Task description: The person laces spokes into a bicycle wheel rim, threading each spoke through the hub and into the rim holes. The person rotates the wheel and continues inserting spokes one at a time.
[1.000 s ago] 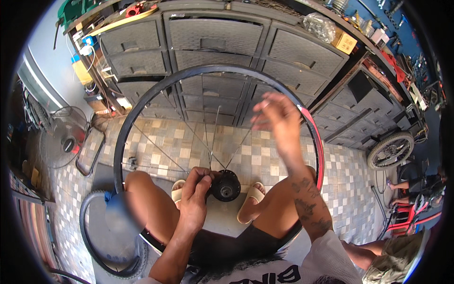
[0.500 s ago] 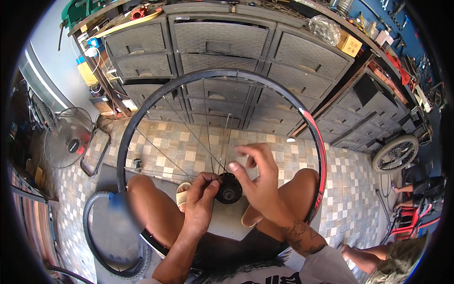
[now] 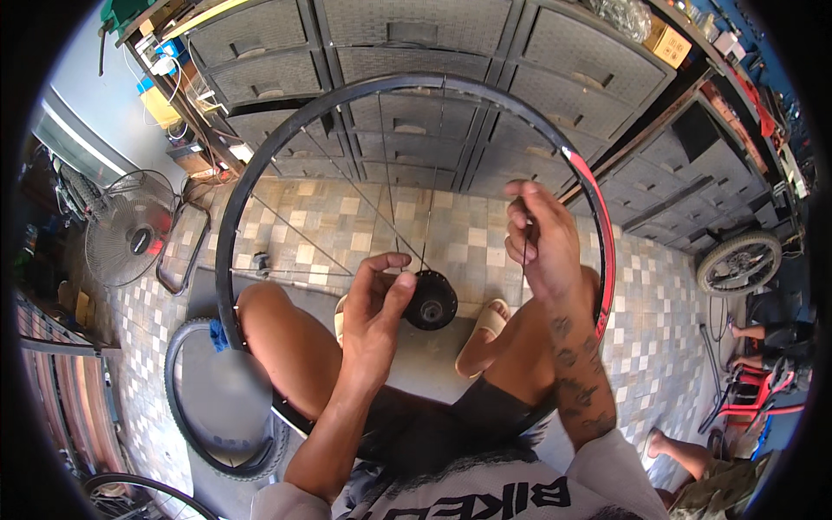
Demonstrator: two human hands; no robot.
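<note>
A spoked bicycle wheel lies over my lap, its black rim having a red patch at the right. At its middle sits a black hub, with several thin spokes fanning out to the left and far side. Close to the hub's left edge is my left hand, its thumb and forefinger parted and the thumb tip at the flange. My right hand is raised inside the rim's right side. Its curled fingers hold a thin dark rod that looks like a spoke; the fingers hide part of it.
Grey drawer cabinets stand beyond the rim. A fan is on the tiled floor at left, near a loose tyre. A small wheel leans at far right. Another person's leg shows at lower right.
My right hand has moved from beside the hub up and right toward the rim. The left thumb and forefinger have parted from their pinch at the hub. My view has tilted down.
</note>
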